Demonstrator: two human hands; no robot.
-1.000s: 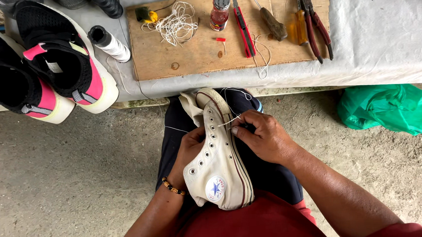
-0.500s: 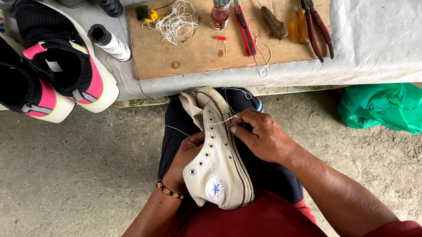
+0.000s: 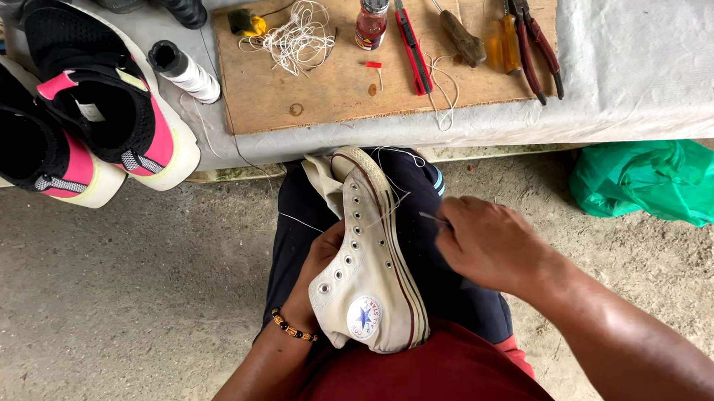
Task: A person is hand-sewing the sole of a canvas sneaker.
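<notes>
Two black-and-pink sneakers (image 3: 62,111) sit at the upper left of the frame, parked on the grey-covered bench (image 3: 653,50), out of the way. Just right of them lies a spool of white thread (image 3: 186,70), then a wooden board (image 3: 342,94) that keeps the small stuff together: a loose tangle of white thread (image 3: 297,39), a little red bottle (image 3: 371,18), a red utility knife (image 3: 411,36), a wooden-handled awl (image 3: 461,41) and red-handled pliers (image 3: 536,41), all within reach.

Down in the centre, the white high-top sneaker (image 3: 370,274) rests on the person's lap, heel toward the body and toe pointing at the bench, turned on its side so the sole edge faces up and right. The left hand (image 3: 320,265) cups the canvas side with its fingers wrapped against the upper, which looks like it's steadying the shoe. The right hand (image 3: 492,246) sits just beside the sole, fingers pinched shut on a thin needle (image 3: 432,217), with a thread running from it to the sole rim, so the pull stays close to the seam.

Far right, a green plastic bag (image 3: 661,180) lies on the concrete floor (image 3: 116,306).
</notes>
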